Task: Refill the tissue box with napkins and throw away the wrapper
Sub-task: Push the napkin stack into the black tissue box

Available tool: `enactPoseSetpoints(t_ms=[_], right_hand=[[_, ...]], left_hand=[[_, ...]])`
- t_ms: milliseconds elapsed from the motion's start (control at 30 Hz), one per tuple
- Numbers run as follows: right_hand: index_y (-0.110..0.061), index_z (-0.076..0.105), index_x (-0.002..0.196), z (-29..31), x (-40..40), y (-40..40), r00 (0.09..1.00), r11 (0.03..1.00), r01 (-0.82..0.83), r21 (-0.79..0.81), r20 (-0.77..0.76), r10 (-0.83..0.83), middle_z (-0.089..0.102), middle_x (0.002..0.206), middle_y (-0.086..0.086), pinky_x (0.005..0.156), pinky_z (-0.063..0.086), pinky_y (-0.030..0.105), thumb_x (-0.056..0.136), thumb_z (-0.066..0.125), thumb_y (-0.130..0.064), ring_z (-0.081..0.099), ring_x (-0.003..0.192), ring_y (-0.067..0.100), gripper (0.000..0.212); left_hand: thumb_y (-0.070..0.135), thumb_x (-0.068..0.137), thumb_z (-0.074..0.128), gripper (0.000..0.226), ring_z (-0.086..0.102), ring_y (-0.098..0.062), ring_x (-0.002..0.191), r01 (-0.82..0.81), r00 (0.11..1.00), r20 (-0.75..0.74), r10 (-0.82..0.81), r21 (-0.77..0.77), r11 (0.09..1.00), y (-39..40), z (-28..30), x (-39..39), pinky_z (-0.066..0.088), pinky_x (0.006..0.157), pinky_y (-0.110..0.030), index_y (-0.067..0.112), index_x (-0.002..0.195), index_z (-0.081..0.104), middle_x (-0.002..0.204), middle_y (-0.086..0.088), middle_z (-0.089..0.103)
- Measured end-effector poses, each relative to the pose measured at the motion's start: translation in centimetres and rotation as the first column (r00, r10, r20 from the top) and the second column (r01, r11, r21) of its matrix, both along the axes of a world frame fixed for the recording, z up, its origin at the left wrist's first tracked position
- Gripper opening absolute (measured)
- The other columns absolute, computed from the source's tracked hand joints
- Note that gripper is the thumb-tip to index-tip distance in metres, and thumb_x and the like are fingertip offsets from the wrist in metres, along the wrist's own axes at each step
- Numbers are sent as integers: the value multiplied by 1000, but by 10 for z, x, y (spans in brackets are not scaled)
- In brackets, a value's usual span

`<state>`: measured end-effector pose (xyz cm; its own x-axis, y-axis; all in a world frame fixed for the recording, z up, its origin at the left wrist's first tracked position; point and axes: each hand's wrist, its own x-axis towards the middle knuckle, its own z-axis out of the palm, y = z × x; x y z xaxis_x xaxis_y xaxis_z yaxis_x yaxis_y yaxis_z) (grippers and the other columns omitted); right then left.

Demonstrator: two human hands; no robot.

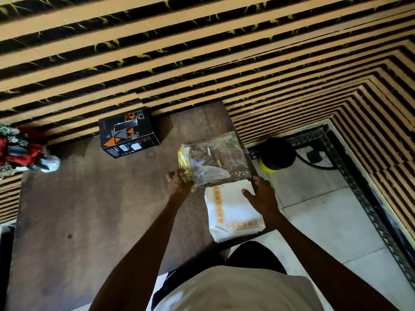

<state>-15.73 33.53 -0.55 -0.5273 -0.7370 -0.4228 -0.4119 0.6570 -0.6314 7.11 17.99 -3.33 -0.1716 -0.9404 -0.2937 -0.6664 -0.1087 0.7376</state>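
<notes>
A stack of white napkins (233,212) with an orange patterned border lies at the right edge of the brown table (89,198). My right hand (261,196) grips the stack's far right side. Just beyond it lies the clear plastic wrapper (215,160) with a yellow printed end, mostly pulled off the napkins. My left hand (179,181) pinches the wrapper's near left corner. The black tissue box (128,132) with orange and grey triangles stands at the table's back, against the wall, apart from both hands.
A black and yellow bin (277,154) sits on the tiled floor right of the table. A red and white flower decoration (20,149) stands at the table's far left. A striped slatted wall (202,52) runs behind.
</notes>
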Motion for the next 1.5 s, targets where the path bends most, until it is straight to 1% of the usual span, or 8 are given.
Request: enactPoseSetpoints(t_ms=[233,400,533,667,900,1167,1333,1500], right_hand=[[-11,66,106,53,48,-85,971,969,-197,-151,105,213,69,97,1,76,48,10,84,69,-26,65,90,14,26],[-6,70,99,58,108,-165,933,934,-307,-182,137,333,74,99,12,65,40,-1,83,71,-16,62,84,12,19],[-5,65,108,58,154,-221,914,932,-326,-156,200,353,68,98,12,70,44,14,84,70,-18,61,86,16,27],[-9,54,125,53,186,-276,930,948,-303,-103,187,317,63,110,10,89,48,33,85,69,-28,61,105,25,47],[-17,28,149,36,216,-344,973,979,-201,-6,114,201,33,154,11,109,37,40,85,62,-49,37,138,29,79],[-16,37,144,22,235,-322,980,999,-48,9,193,45,54,136,10,91,48,29,83,68,-43,55,122,28,73],[-12,50,132,41,260,-244,962,993,13,-119,271,20,62,110,-4,61,41,-5,85,70,-18,60,102,10,51],[-19,51,132,46,280,-139,938,989,-29,-142,339,76,63,118,-7,79,50,11,84,70,-12,63,102,9,52]], left_hand=[[13,71,65,24,60,1,80,-147,959,-254,126,-67,987,-18,25,48,49,67,-17,7,93,61,88,18,64],[-8,80,62,21,62,8,69,-288,910,-307,279,14,957,-63,40,117,51,63,-19,4,97,61,89,-4,60],[3,78,66,28,62,-11,75,-373,897,-264,354,-24,928,-103,63,163,52,68,-24,30,82,58,83,3,62],[0,83,67,23,63,1,79,-403,879,-307,366,-68,913,-149,60,202,51,65,-13,18,92,57,85,2,60],[39,85,66,68,44,-26,128,-288,922,-223,315,147,946,-224,40,225,47,98,-39,17,142,36,141,-9,40],[19,91,62,39,55,-4,89,-143,872,-424,245,259,955,-197,77,213,47,59,-6,16,128,49,111,6,54],[11,91,61,43,63,10,94,-104,808,-541,234,259,960,-118,92,245,48,69,-3,19,131,47,112,11,61],[16,89,65,60,55,-4,117,-163,833,-454,317,346,924,-20,80,273,52,89,-17,29,140,38,131,9,54]])
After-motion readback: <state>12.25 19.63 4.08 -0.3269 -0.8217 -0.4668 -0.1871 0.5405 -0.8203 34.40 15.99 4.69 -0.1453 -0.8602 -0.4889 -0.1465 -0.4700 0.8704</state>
